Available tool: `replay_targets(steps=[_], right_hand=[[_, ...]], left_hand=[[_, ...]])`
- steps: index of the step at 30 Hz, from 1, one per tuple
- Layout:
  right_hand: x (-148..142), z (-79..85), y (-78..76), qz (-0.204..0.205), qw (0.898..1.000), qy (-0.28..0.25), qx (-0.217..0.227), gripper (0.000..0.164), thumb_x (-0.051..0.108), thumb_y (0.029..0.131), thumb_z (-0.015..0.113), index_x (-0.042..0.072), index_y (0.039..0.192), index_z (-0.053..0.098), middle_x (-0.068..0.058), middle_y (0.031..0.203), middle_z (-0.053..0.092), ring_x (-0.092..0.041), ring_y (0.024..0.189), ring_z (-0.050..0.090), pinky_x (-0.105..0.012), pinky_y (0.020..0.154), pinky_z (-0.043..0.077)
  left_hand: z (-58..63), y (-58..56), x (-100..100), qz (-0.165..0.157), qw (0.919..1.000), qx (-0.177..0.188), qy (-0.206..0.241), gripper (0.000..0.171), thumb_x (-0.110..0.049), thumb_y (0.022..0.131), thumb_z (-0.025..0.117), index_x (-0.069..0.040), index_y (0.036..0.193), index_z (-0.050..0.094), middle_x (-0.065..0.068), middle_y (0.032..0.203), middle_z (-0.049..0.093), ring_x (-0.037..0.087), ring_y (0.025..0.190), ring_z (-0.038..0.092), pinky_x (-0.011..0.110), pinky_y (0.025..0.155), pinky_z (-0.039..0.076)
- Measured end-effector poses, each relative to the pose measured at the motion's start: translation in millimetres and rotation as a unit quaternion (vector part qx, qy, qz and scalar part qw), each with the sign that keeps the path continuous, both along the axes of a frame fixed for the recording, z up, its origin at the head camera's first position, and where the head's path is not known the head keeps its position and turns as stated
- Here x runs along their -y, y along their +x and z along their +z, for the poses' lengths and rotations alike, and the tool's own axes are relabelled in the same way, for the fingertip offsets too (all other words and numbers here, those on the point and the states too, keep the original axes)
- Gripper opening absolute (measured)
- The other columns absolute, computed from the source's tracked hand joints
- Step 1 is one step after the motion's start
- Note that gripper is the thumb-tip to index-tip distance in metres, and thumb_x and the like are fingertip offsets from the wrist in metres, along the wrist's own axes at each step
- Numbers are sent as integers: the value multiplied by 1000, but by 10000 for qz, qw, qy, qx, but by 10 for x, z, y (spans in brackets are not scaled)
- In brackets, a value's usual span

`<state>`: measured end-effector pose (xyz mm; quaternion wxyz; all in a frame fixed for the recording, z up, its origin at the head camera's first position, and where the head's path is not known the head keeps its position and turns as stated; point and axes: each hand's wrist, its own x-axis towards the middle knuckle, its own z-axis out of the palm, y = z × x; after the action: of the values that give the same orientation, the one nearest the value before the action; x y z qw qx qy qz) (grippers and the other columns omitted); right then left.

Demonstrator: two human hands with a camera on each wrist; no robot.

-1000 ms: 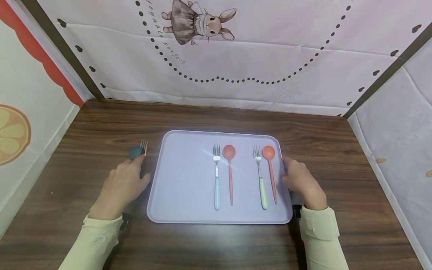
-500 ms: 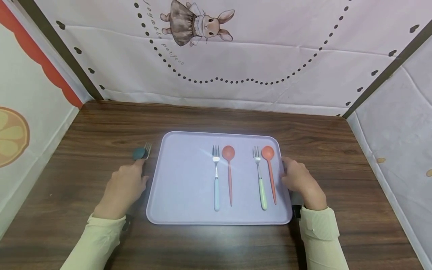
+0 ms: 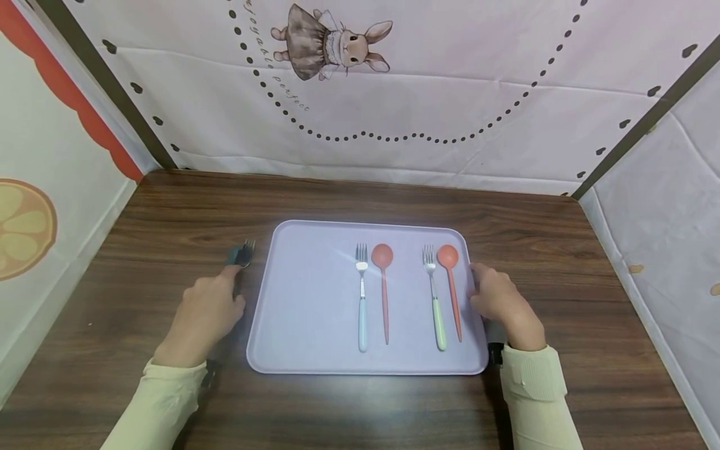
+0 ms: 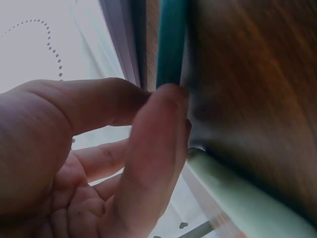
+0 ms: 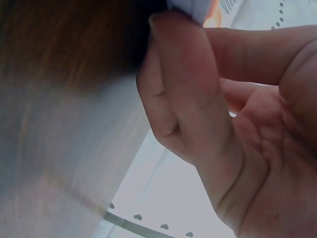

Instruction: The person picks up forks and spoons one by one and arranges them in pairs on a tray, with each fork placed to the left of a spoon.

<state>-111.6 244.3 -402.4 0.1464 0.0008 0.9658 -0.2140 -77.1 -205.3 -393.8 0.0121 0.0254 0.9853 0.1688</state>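
Left of the lavender tray (image 3: 315, 294), my left hand (image 3: 201, 315) pinches a teal spoon (image 3: 233, 252) between thumb and index finger. Its teal handle (image 4: 171, 44) rises from the fingertips in the left wrist view. Right by the spoon's bowl, the tines of a fork (image 3: 250, 245) point away from me. A pale green handle (image 4: 247, 193) lies below the fingers on the table. My right hand (image 3: 502, 301) pinches the tray's right rim, and the tray's edge (image 5: 192, 7) shows between thumb and index finger.
On the tray are a blue-handled fork (image 3: 362, 322), a pink spoon (image 3: 382, 255), a green-handled fork (image 3: 439, 325) and an orange spoon (image 3: 448, 256), all side by side. Patterned cloth walls (image 3: 439, 106) enclose the wooden table (image 3: 360, 406) at the back and sides.
My left hand has shifted slightly right with the teal spoon, whose bowl has turned from round to narrow in view and closed up on the fork. The right hand stays at the tray.
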Motion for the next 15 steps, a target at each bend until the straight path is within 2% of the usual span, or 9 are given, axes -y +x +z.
replay_targets(steps=[4, 11, 15], right_hand=[[-14, -9, 0, 42, 10000, 10, -62, 57, -1, 83, 53, -10, 136, 34, -31, 114, 54, -31, 88, 55, -47, 70, 55], [-8, -10, 0, 31, 10000, -25, -57, 57, -1, 83, 53, -10, 135, 34, -31, 112, 54, -31, 86, 56, -46, 67, 55], [1, -4, 2, -23, 10000, -44, -11, 57, -1, 83, 54, -9, 136, 34, -31, 112, 54, -31, 87, 56, -46, 68, 56]], left_hand=[[-8, -2, 12, 54, 10000, -12, 31, 46, -7, 77, 55, 5, 122, 48, 18, 64, 53, 28, 50, 46, 43, 39, 40], [8, 16, 8, 119, 9995, -202, 210, 35, -7, 77, 57, 3, 109, 53, 12, 64, 53, 25, 50, 45, 38, 38, 38], [25, 27, 6, 179, 9990, -317, 267, 34, -8, 74, 60, 0, 106, 51, 10, 65, 53, 24, 51, 45, 37, 41, 38]])
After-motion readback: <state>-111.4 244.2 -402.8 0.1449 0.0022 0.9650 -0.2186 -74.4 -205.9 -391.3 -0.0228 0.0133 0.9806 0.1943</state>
